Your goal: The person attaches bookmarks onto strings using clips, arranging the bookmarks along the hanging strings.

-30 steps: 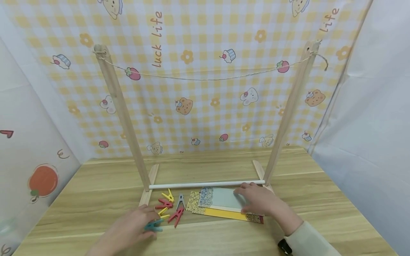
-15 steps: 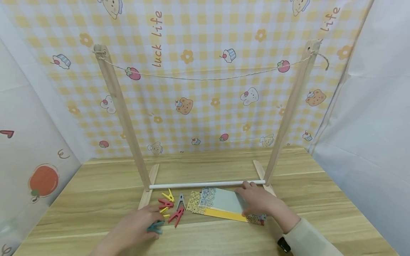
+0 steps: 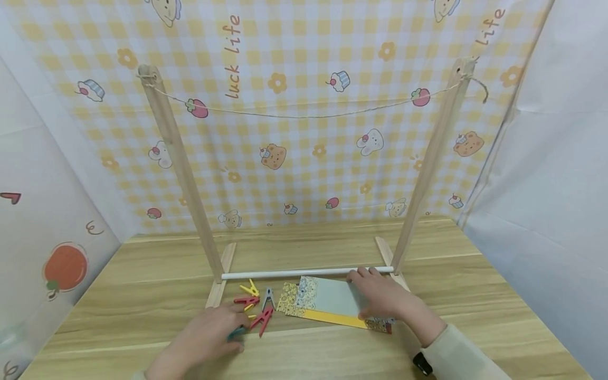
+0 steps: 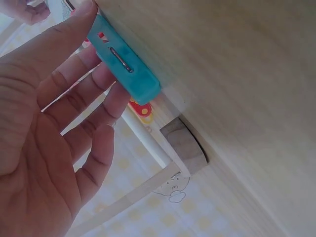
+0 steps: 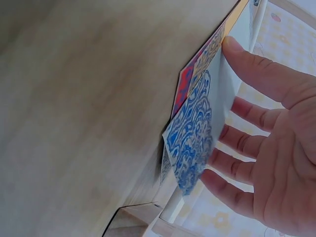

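Note:
On the table my left hand [image 3: 204,335] holds a teal clothespin [image 4: 123,61], thumb at one end and fingers along its side. In the head view that hand partly hides the clothespin. Close by lie a grey clothespin [image 3: 268,298], a yellow clothespin [image 3: 249,288] and red clothespins [image 3: 262,321], with another yellow one mostly covered. My right hand [image 3: 382,296] grips a pale green card [image 3: 333,294] by its long edges, the thumb on the near side and fingers on the far side. Its ends carry a blue lace pattern. Under it are a yellow card [image 3: 332,318] and a red-ended one [image 5: 183,86].
A wooden stand has two posts [image 3: 182,174], with a sagging string [image 3: 304,116] tied between their tops. A white rod [image 3: 304,273] joins the feet behind the cards. Behind everything hangs a yellow checked cloth [image 3: 304,179].
My left hand has slid right with the teal clothespin, toward the other clothespins. The pale green card has turned and tilted slightly in my right hand, whose fingers have shifted a little left.

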Available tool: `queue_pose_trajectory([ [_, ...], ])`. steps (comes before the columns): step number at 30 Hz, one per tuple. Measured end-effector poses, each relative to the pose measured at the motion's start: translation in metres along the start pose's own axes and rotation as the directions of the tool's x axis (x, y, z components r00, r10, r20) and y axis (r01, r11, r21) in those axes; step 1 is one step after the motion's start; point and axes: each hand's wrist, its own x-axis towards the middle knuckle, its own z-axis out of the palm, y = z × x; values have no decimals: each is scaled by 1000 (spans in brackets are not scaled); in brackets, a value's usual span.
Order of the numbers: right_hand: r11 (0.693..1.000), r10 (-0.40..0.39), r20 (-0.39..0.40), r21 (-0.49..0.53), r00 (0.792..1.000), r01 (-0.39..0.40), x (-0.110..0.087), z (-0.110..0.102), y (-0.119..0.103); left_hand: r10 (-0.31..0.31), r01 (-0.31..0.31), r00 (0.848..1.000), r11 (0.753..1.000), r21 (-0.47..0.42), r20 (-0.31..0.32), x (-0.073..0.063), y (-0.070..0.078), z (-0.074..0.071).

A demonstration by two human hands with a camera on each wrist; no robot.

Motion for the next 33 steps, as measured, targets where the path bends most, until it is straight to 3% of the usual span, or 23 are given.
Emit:
queue_pose_trajectory([
  [6, 1000, -10, -25, 10, 1000, 10, 2, -1, 1, 17, -17, 1000, 1000, -15, -5, 1, 0, 0],
  [16, 995, -49, -34, 82, 998, 52, 3, -4, 3, -12, 13, 1000, 998, -59, 10, 2, 0, -1],
  [25, 966, -102, -34, 235, 994, 107, 2, -5, 7, 21, -22, 1000, 999, -35, -18, 1, -2, 0],
  [33, 943, -136, -50, 299, 989, 145, -1, -4, 13, -5, 3, 1000, 997, -78, -19, -2, -3, -1],
])
